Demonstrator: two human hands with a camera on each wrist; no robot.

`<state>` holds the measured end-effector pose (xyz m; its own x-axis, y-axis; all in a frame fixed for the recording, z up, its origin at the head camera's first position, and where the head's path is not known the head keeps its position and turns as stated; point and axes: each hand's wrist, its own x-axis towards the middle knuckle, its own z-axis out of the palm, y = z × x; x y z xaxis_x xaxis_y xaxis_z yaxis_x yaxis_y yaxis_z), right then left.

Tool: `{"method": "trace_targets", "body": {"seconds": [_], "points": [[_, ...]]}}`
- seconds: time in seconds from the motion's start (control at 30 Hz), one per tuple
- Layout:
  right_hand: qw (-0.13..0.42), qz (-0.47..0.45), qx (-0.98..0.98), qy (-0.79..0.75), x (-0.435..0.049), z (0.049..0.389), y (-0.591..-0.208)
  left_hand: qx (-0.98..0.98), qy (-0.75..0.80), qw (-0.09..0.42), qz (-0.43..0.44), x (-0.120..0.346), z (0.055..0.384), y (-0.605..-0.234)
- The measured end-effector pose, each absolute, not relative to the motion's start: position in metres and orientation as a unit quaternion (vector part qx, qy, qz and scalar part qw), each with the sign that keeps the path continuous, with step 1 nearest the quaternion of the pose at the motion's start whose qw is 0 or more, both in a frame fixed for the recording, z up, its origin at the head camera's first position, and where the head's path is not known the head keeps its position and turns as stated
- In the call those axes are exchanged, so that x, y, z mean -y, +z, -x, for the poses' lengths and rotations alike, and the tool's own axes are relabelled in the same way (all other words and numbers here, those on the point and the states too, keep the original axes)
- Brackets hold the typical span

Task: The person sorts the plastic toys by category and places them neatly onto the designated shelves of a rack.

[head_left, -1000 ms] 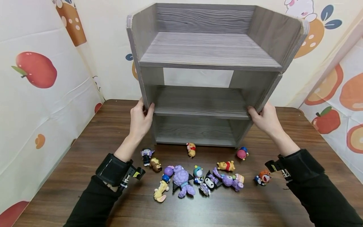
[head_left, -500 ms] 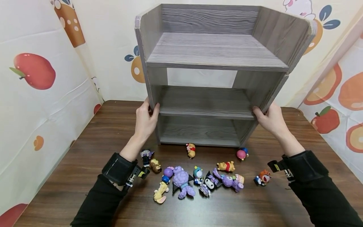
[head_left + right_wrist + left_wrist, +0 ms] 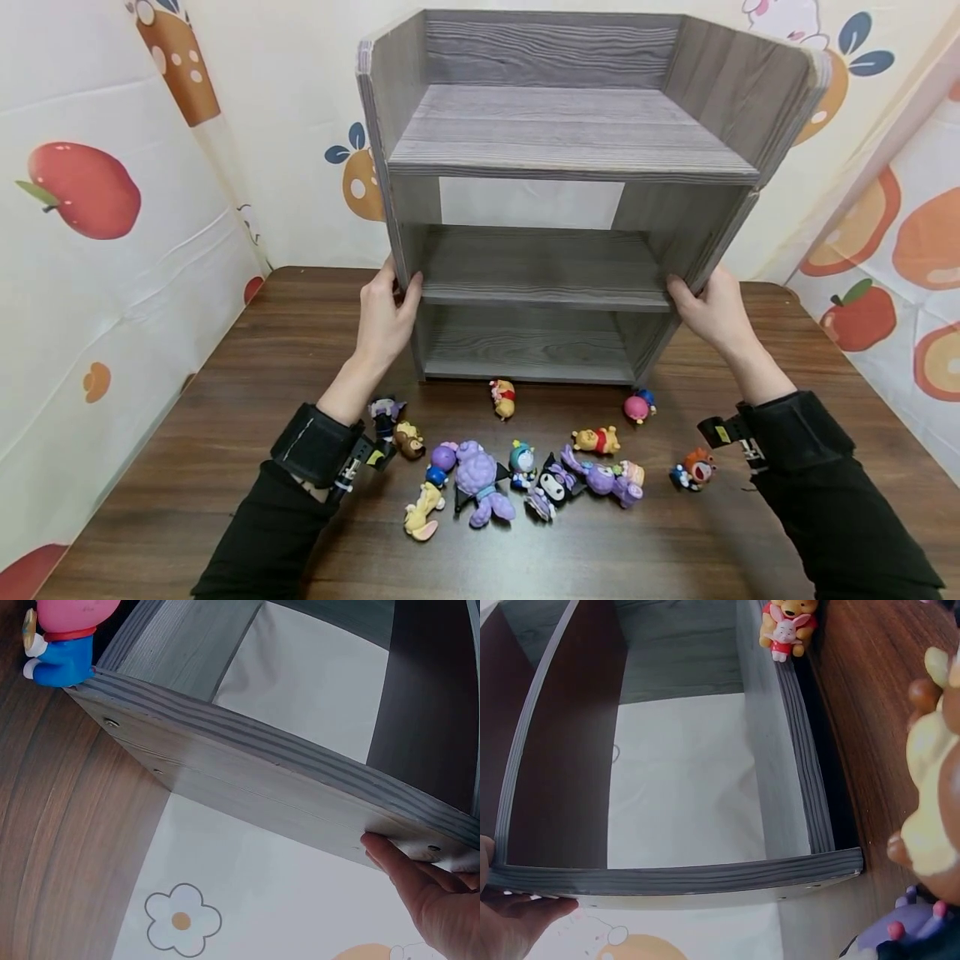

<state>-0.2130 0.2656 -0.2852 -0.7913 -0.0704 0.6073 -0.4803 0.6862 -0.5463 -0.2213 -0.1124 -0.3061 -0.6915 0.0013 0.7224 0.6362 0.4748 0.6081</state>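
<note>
A grey wood-grain shelf unit point(image 3: 573, 133) with three levels stands upright on the table in the head view. My left hand point(image 3: 382, 321) grips its left side panel, thumb at the front edge by the middle board. On the opposite panel, my right hand point(image 3: 712, 317) holds at about the same height. The left wrist view shows fingers of the left hand point(image 3: 517, 930) against the outside of the panel. Fingers of the right hand point(image 3: 431, 892) lie along the outer face in the right wrist view. All three levels hold nothing.
Close before the shelf lie a bear figurine in a red shirt point(image 3: 502, 400) and a pink-and-blue figurine point(image 3: 637, 407). Several more toys, among them a purple plush-like figure point(image 3: 480, 479) and an orange-headed figurine point(image 3: 695, 469), lie on the brown table point(image 3: 600, 558). Printed cloth point(image 3: 300, 208) hangs behind.
Both hands shifted the shelf slightly to the right during the first half second. Since then it has stayed nearly in place, and the toys lie as before.
</note>
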Motion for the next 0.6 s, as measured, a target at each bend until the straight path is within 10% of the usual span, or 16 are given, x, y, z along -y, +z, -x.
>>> {"method": "trace_targets", "body": {"seconds": [0.6], "points": [[0.266,-0.133,0.878,0.376,-0.2619,0.2101,-0.2848,0.803,-0.458,0.326,0.2,0.1127,0.2231,-0.3054]]}}
